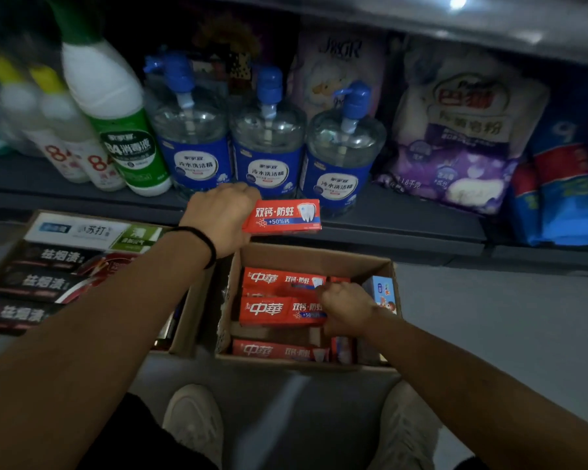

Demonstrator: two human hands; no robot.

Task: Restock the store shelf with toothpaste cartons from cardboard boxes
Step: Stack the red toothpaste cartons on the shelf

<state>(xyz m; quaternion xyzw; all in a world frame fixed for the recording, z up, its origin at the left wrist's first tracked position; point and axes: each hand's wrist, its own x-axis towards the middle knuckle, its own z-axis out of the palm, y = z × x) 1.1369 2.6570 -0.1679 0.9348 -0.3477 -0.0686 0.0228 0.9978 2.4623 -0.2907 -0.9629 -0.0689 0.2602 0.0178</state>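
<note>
Two cardboard boxes [319, 256] hold toothpaste cartons [279, 310]; left hand [218, 218] grips one carton [286, 217], right hand [347, 308] pinches another.

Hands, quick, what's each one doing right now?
Left hand: grips a red toothpaste carton above the open box.
Right hand: curled on a red carton in the box.

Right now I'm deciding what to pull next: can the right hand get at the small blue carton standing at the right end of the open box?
Probably yes. The right hand grips red toothpaste cartons just beside the small blue carton, whose upper part stands uncovered against the cardboard box wall.
</note>
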